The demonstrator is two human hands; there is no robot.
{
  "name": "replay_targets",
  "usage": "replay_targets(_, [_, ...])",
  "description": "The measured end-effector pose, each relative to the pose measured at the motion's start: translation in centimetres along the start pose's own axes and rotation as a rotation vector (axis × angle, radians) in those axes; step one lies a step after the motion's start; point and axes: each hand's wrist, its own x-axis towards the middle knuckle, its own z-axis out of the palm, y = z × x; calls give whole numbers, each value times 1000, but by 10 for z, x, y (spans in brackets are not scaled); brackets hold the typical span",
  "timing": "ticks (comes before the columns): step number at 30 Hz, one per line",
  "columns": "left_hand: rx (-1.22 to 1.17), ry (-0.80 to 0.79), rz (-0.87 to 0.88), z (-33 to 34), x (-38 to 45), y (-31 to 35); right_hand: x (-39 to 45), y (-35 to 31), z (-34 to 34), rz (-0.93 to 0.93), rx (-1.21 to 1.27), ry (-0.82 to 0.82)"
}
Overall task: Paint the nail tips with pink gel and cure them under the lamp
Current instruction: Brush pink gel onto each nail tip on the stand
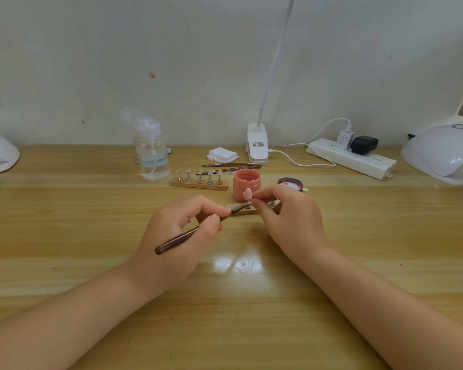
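Two bare hands meet over the middle of the wooden table [91, 209]. The left hand [183, 231] has its thumb and fingers curled round a dark brown brush [190, 233], whose long axis runs from its rounded end at lower left up to the bristle end at upper right, pointing toward the right hand [284, 222]. That hand pinches a nail tip [247, 194] on a small stand between its fingertips, the tip upright and dabbed with pink, held just in front of the open pink gel jar [247, 184]. Beneath both lies a short wooden strip [242, 211] partly hidden by the fingers. The jar's lid [290, 182] rests just to the right. Behind and left of the jar, five more nail tips stand in a row on a wooden holder [199, 183]. A clear pump bottle [152, 153] stands farther left, and a white curing lamp [444, 153] sits at the far right edge
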Motion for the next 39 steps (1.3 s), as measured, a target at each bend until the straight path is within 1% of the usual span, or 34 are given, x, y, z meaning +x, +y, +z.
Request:
replay_targets(4, [-17,33,-11,0,1,2,0,0,1,-8,-5,1])
replay_targets(9, [26,-11,-24,0,2,0,0,0,1,-18,-10,1])
replay_targets(14, [-7,38,0,-2,0,3,0,0,1,-9,6,-6])
replay_targets(17, [-27,54,-28,1,2,3,0,0,0,-6,19,-34])
replay_targets(19, [-37,32,-60,1,2,2,0,0,0,-5,46,-32])
replay_targets(22, [-65,2,-38,0,1,0,1,0,1,9,72,-17])
replay_targets(26, [-202,38,-80,-2,1,-2,1,0,1,26,130,-28])
replay_targets(30, [-218,100,-153,0,5,-7,1,1,1,14,168,-51])
replay_targets(33, [-219,133,-170,1,5,-8,1,0,2,19,195,-28])
replay_targets(39, [-233,65,-148,2,3,-4,1,-1,0,42,256,-41])
